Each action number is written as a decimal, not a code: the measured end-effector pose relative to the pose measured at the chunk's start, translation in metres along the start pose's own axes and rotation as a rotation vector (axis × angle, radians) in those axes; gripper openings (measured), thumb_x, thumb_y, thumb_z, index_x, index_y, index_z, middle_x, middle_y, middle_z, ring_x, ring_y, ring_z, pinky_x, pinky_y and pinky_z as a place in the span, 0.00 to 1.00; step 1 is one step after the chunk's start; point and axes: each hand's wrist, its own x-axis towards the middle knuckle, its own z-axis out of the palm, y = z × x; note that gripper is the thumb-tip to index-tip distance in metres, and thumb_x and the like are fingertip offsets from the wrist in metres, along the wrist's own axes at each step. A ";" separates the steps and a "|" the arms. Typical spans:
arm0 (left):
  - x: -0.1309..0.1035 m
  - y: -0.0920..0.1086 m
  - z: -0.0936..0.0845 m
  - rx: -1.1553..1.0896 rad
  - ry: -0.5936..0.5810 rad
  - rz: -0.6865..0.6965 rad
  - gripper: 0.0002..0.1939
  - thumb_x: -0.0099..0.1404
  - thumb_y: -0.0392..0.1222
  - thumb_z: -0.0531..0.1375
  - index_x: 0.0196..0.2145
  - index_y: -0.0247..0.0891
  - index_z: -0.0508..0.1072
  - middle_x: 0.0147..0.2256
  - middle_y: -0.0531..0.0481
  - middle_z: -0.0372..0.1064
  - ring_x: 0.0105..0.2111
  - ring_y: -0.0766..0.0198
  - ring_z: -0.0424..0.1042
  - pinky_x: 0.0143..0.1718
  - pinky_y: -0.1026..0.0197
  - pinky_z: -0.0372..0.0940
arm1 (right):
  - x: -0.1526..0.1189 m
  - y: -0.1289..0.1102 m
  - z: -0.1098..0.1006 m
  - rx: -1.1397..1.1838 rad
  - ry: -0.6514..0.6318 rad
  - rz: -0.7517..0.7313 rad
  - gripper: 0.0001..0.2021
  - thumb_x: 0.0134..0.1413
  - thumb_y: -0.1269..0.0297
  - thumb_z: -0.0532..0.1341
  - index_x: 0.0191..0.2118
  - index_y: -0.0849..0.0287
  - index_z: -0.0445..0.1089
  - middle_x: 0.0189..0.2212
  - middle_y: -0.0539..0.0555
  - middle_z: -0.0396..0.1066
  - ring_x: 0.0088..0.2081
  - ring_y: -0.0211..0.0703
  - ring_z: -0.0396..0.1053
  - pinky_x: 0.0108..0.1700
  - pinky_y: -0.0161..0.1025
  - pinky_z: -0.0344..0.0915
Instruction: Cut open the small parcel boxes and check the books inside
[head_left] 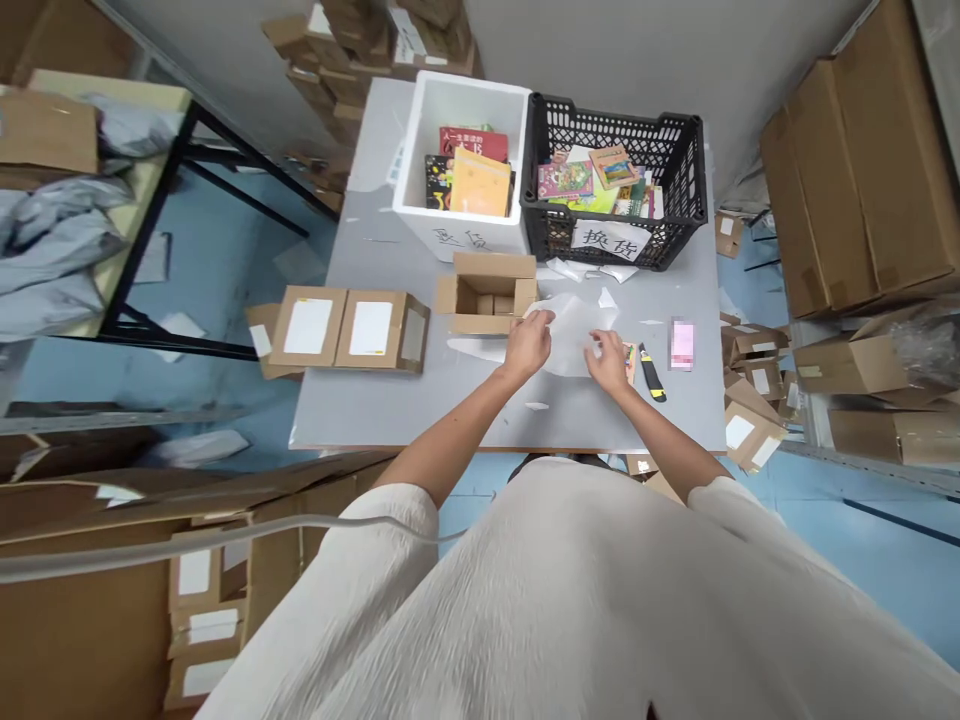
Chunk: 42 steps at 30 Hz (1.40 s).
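Reaching across the near edge of the table (442, 405), we hold both hands over its middle. Toward the near right corner lies a black and yellow utility knife (651, 373), and nearer the right edge a pink rectangle (682, 345), too blurred to make out. Just left of the knife, a small colourful booklet (630, 362) shows partly from behind our right hand (609, 365). That hand's fingers curl, slightly apart, at the right side of a thin whitish sheet (570, 360), which lies mid-table between our hands. Our left hand (527, 345) bends at its left side; whether those fingers pinch it, we cannot tell. We judge the sheet light and limp, perhaps slick and easily torn, best taken by opposite edges with a soft pinch. Beside our left hand, slightly farther off, stands an open carton (486, 323); two labelled cartons (371, 325) sit toward the left edge. Along the far edge, a white foam box (469, 235) and a black crate (667, 235) hold books (480, 185).
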 end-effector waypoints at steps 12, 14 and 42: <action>0.017 -0.034 -0.037 -0.666 0.221 -0.169 0.22 0.61 0.29 0.63 0.52 0.42 0.68 0.47 0.47 0.82 0.52 0.55 0.83 0.58 0.51 0.76 | 0.043 -0.107 0.042 0.346 -0.090 -0.255 0.24 0.69 0.53 0.64 0.66 0.52 0.75 0.59 0.55 0.81 0.58 0.55 0.77 0.69 0.53 0.70; 0.015 -0.038 -0.045 -0.623 0.289 -0.164 0.22 0.63 0.32 0.65 0.53 0.43 0.68 0.48 0.47 0.81 0.52 0.54 0.82 0.59 0.51 0.76 | 0.055 -0.119 0.049 0.385 -0.071 -0.279 0.21 0.69 0.54 0.63 0.63 0.53 0.77 0.55 0.54 0.82 0.53 0.52 0.79 0.66 0.49 0.72; 0.038 -0.095 -0.086 0.418 -0.157 -0.078 0.19 0.79 0.41 0.55 0.58 0.36 0.81 0.65 0.29 0.72 0.71 0.35 0.63 0.72 0.33 0.54 | 0.084 -0.120 0.092 -0.143 -0.045 -0.274 0.16 0.75 0.61 0.57 0.56 0.56 0.80 0.55 0.63 0.77 0.58 0.59 0.72 0.65 0.55 0.68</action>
